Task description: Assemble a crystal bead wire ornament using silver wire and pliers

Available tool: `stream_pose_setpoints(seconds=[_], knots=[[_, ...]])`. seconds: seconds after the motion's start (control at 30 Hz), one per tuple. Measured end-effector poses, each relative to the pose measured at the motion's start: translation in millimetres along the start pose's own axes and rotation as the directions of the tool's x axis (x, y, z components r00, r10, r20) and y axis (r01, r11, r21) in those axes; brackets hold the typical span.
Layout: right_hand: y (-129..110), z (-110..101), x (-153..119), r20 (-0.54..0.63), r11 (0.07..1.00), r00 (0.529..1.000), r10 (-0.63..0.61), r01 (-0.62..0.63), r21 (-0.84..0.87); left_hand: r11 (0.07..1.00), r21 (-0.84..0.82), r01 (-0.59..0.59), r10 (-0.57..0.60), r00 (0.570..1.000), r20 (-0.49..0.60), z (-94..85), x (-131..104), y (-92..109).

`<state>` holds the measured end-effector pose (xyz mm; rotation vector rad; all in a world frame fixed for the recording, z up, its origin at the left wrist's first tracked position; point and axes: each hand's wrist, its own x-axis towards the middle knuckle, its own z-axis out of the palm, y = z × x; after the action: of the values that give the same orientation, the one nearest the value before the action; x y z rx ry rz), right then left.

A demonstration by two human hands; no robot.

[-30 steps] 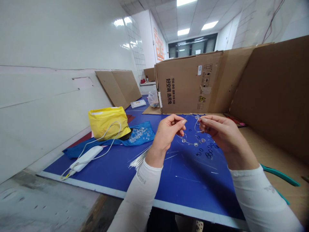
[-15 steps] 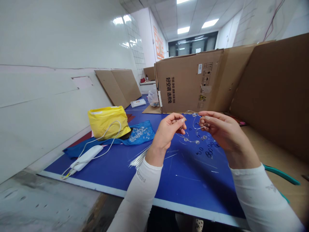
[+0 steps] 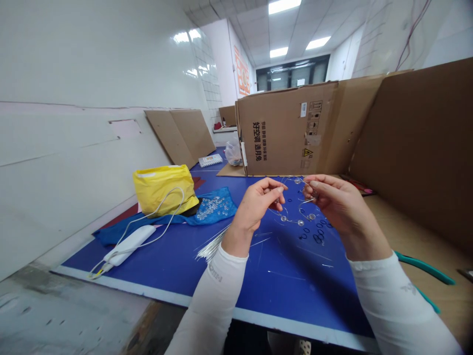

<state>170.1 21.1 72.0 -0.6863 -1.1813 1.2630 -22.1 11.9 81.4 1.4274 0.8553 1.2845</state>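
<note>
Between my two hands hangs a thin wire strung with several clear round beads (image 3: 300, 223), curving in loops above the blue tabletop. My left hand (image 3: 258, 203) is closed in a pinch on one side of the beaded wire. On the other side, my right hand (image 3: 334, 204) pinches the wire with thumb and forefinger, other fingers curled. The exact spots where the fingertips meet the wire are hard to make out. Small dark rings (image 3: 318, 238) lie on the table beneath my right hand. Beside my left forearm is a bundle of straight silvery wires (image 3: 211, 246).
Loose clear beads (image 3: 213, 207) lie on a blue cloth (image 3: 229, 201) at the left, by a yellow bag (image 3: 166, 190). A white corded device (image 3: 130, 244) is nearer the left edge. Green-handled pliers (image 3: 424, 268) lie right. A large cardboard box (image 3: 284, 133) stands behind.
The view has shifted slightly, with the table a little lower in the picture. Both hands keep their pinch, and the beaded wire between them has changed its curve a little.
</note>
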Motion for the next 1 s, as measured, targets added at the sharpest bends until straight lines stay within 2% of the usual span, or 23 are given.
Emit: stream_pose_setpoints(seconds=[0.23,0.5,0.73,1.0], knots=[[1,3,1,-0.016,0.999,1.000,0.010,-0.010,0.038,1.000,0.018,0.004,-0.004,1.000,0.017,-0.3,-1,0],[7,8,2,-0.042,0.989,0.997,-0.070,0.064,-0.133,0.993,0.096,-0.063,0.054,0.993,0.102,0.1,-2,-2],[8,11,0,-0.018,0.980,0.996,-0.082,0.078,-0.181,0.973,0.201,-0.115,0.109,0.993,0.040,0.2,-5,-4],[13,6,0,0.038,0.967,0.992,-0.122,0.128,-0.221,0.970,0.218,-0.110,0.108,0.994,0.022,3.0,-12,4]])
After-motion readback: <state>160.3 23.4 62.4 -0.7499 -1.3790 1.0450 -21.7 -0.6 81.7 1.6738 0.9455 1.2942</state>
